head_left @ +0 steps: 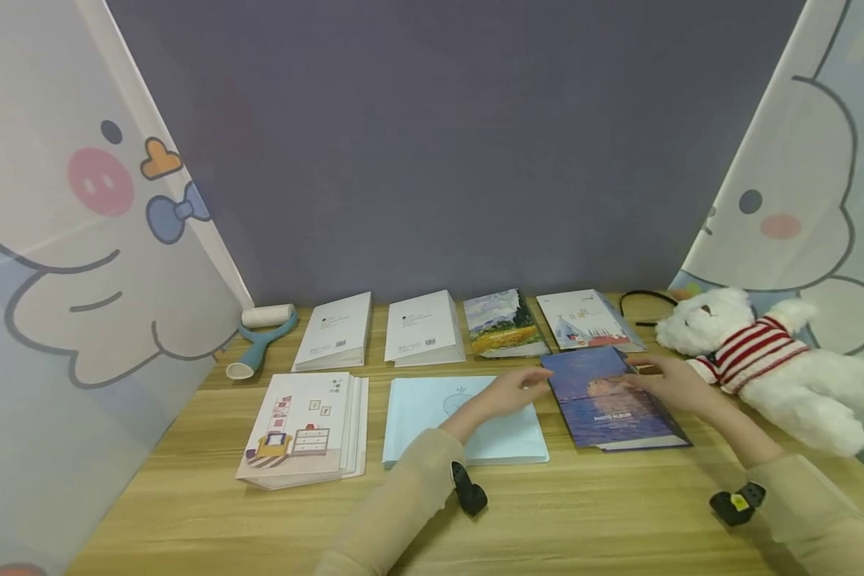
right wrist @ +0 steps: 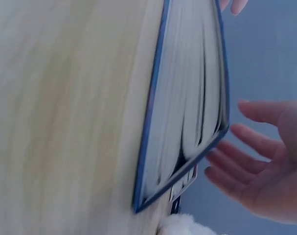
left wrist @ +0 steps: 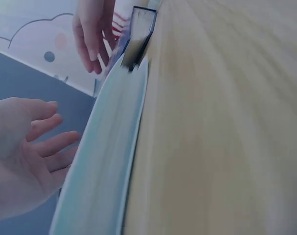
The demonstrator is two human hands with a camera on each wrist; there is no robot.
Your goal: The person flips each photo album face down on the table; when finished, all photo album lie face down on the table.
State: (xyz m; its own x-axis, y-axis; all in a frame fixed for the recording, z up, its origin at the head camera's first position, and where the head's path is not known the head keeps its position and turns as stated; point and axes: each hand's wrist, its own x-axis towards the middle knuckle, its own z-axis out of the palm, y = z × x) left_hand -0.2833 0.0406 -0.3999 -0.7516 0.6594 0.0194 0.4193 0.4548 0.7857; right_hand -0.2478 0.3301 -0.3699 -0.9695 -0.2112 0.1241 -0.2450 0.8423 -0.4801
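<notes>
The purple photo album [head_left: 608,408] lies on the table [head_left: 583,512] at three o'clock from the left hand [head_left: 510,392] and nine o'clock from the right hand [head_left: 673,386]. Both have their fingers loosely apart; whether the right touches the album's edge, I cannot tell.

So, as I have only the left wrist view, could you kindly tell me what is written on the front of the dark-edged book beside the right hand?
Observer: The blue-purple book has the words PHOTO ALBUM printed on its cover.
Operator: Thank you; and may I ask what the red stripes near the top of my picture belong to?
Observer: They are on the sweater of a white teddy bear.
</notes>
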